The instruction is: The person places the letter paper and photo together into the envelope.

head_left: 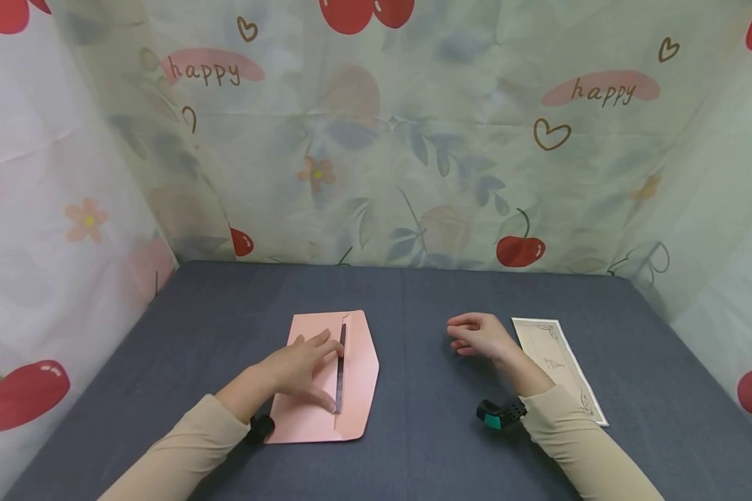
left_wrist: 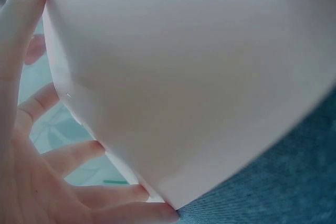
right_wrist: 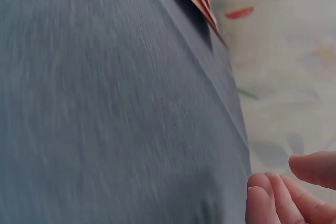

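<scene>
Opening up the pink envelope, lower left of centre in the frame, looks to be the step in hand. The left hand lies over it, its fingers spread wide with thumb and tips at the edge of a dark gap beside the flap; they press at that edge more than clasp the envelope. In the lower right, the right hand hangs over the bench, fingers loosely bent, thumb apart, holding nothing. A cream card lies farther right, partly behind the right forearm; whether they touch I cannot tell. The next move would seem to call for the gap held wide on the left and the free right fingers brought to the card
</scene>
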`<state>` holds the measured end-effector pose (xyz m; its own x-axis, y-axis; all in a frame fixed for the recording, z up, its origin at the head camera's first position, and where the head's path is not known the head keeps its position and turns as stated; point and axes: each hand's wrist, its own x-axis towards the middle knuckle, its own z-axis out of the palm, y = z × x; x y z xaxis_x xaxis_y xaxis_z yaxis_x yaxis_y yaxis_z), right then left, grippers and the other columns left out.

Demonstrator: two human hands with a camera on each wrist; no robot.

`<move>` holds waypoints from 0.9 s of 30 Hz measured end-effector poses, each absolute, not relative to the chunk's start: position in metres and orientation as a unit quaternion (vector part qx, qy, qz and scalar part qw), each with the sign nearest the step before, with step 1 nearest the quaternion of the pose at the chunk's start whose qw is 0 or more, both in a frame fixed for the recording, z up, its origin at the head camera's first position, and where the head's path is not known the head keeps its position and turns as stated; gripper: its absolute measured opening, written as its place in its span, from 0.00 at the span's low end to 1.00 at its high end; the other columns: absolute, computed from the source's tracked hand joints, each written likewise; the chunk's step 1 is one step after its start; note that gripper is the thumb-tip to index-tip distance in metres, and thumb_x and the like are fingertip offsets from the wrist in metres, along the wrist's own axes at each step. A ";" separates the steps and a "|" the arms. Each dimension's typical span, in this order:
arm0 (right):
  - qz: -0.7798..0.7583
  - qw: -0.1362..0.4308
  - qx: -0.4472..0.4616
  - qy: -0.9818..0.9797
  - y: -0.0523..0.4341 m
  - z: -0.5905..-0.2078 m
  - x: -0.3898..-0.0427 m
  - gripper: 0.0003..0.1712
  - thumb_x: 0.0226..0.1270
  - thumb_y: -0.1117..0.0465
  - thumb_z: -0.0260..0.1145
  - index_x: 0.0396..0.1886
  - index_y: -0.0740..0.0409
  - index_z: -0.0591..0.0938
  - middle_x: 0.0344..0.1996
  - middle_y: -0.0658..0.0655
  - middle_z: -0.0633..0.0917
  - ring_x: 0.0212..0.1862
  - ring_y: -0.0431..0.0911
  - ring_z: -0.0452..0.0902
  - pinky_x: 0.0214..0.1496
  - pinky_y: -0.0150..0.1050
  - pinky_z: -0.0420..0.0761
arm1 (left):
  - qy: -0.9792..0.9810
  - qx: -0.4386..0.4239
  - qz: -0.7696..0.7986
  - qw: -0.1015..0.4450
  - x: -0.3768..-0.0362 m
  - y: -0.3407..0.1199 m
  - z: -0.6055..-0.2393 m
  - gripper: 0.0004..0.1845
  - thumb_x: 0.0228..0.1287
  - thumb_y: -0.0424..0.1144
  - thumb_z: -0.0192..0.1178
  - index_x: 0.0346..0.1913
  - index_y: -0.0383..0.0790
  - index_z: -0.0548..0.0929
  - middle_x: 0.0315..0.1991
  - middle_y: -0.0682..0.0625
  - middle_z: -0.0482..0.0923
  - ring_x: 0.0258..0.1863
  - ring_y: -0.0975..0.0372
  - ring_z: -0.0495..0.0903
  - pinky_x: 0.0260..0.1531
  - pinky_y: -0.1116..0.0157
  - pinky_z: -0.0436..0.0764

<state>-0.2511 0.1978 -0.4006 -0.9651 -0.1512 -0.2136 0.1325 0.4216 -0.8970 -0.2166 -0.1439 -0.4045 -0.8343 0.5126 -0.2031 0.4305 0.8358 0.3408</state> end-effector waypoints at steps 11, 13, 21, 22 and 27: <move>-0.516 0.101 0.039 0.850 0.246 -0.398 -0.258 0.24 0.67 0.60 0.59 0.57 0.73 0.71 0.46 0.68 0.82 0.30 0.35 0.81 0.35 0.32 0.83 | 0.949 0.239 0.146 0.146 -0.216 -0.143 -0.404 0.43 0.32 0.65 0.72 0.56 0.57 0.67 0.73 0.38 0.52 0.65 0.29 0.55 0.57 0.35 0.65; -0.508 0.097 0.046 0.855 0.254 -0.398 -0.258 0.25 0.67 0.59 0.59 0.57 0.73 0.71 0.47 0.69 0.81 0.30 0.35 0.81 0.36 0.32 0.83 | 0.949 0.238 0.145 0.147 -0.216 -0.143 -0.404 0.43 0.33 0.65 0.72 0.56 0.56 0.67 0.73 0.38 0.51 0.66 0.29 0.54 0.58 0.35 0.64; -0.492 0.087 0.070 0.863 0.287 -0.391 -0.256 0.27 0.68 0.58 0.57 0.59 0.74 0.69 0.47 0.67 0.81 0.33 0.36 0.82 0.39 0.34 0.84 | 0.950 0.240 0.142 0.144 -0.217 -0.143 -0.407 0.43 0.32 0.66 0.72 0.55 0.58 0.67 0.73 0.39 0.51 0.67 0.32 0.55 0.60 0.37 0.63; -0.490 0.085 0.073 0.865 0.291 -0.391 -0.256 0.27 0.68 0.58 0.57 0.59 0.74 0.69 0.46 0.66 0.81 0.33 0.36 0.81 0.39 0.34 0.84 | 0.950 0.240 0.141 0.144 -0.217 -0.143 -0.406 0.43 0.32 0.66 0.72 0.55 0.58 0.67 0.73 0.39 0.51 0.67 0.32 0.55 0.60 0.37 0.63; -0.474 0.075 0.101 0.871 0.310 -0.391 -0.256 0.27 0.67 0.58 0.57 0.59 0.74 0.69 0.44 0.62 0.81 0.32 0.35 0.80 0.38 0.34 0.84 | 0.949 0.239 0.143 0.145 -0.218 -0.144 -0.407 0.44 0.32 0.65 0.72 0.56 0.57 0.67 0.73 0.39 0.52 0.66 0.30 0.55 0.58 0.36 0.64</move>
<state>-0.2560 0.3099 -0.3914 -0.9684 0.1042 -0.2265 0.2467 0.5303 -0.8111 -0.2178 -0.1436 -0.4066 -0.8436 0.4957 -0.2063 0.4131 0.8448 0.3402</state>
